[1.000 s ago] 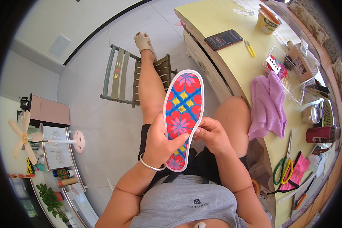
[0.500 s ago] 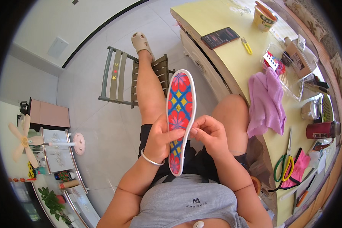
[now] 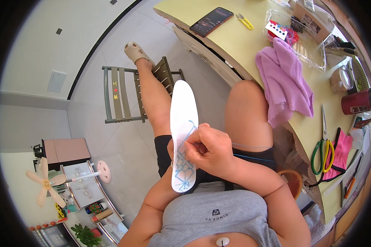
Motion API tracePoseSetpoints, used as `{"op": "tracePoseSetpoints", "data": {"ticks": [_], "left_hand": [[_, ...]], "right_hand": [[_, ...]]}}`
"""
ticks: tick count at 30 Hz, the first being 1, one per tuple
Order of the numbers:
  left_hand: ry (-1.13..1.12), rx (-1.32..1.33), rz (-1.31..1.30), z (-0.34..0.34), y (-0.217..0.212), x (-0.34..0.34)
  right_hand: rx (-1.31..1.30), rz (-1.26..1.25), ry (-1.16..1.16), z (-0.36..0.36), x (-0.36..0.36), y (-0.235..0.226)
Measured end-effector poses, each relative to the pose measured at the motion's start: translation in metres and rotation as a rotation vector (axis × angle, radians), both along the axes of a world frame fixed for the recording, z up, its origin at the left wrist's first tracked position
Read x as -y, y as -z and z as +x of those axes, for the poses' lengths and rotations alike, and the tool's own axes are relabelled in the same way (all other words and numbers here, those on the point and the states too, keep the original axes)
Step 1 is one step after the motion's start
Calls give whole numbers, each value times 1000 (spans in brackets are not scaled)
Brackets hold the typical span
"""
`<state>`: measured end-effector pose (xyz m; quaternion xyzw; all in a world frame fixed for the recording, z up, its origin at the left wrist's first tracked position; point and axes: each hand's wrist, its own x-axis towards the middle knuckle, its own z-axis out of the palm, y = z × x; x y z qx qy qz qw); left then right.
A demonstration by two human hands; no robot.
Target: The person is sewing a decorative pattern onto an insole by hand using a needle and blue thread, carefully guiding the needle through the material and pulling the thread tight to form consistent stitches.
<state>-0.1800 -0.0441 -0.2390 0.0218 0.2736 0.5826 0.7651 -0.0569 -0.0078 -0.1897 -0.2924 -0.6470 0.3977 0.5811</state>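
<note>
An insole (image 3: 184, 101) stands upright over my lap, its white face toward me, with blue stitched lines on the lower half. My left hand (image 3: 170, 149) holds it from behind, mostly hidden by it. In front, my right hand (image 3: 209, 148) is closed in a pinch at the stitched part. Whatever lies between its fingertips is too small to make out. Blue thread (image 3: 253, 157) trails across my right thigh beside that hand.
On the yellow-topped table (image 3: 245, 49) at right lie a phone (image 3: 211, 22), yellow snips (image 3: 245, 21), a purple cloth (image 3: 282, 82), scissors (image 3: 323, 144) and a clear tray (image 3: 313, 55). A folding stool (image 3: 121, 94) supports my left leg. A fan (image 3: 46, 184) stands at left.
The multicoloured patterned face has given way to a white face with blue stitching; whether it is the same insole turned over, I cannot tell. My right hand has moved from its edge across its front.
</note>
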Motion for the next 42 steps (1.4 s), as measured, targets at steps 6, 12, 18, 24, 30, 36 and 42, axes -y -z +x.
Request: {"op": "tracePoseSetpoints", "data": {"ticks": [6,12,18,24,30,36,42], "left_hand": [[2,-50,31,4,8,-2],[-11,-76,46,2,11,1],[-18,-85,56,-2,9,3],[-30,-87,62,-5,2,7],[-36,-95,68,-6,2,9],[-45,-95,91,-6,1,9],[-4,-17,175,-11,-21,0]], "right_hand": [[-28,-7,-4,1,0,0],[-18,-8,-21,2,-1,0],[7,-34,-54,4,-1,0],[-8,-164,-181,5,1,6],[6,-169,-208,5,0,5],[24,-168,-207,5,0,5],[-182,-526,-375,11,-5,0]]}}
